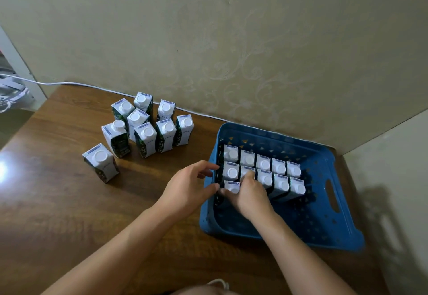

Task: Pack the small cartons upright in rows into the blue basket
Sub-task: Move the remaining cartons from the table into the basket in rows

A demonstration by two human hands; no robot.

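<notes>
Nine cartons (146, 130) stand upright on your tabletop (69, 202), left of the basket (324, 225). Inside the basket, two full rows of five stand capped-end up against the far wall. Your right hand (251, 196) is in the basket at the near left corner, its fingers curled round a third-row carton (232, 186). Your left hand (187, 188) hovers at the basket's left rim, fingers loosely spread, holding nothing. A white cable (92, 85) runs along the wall.
</notes>
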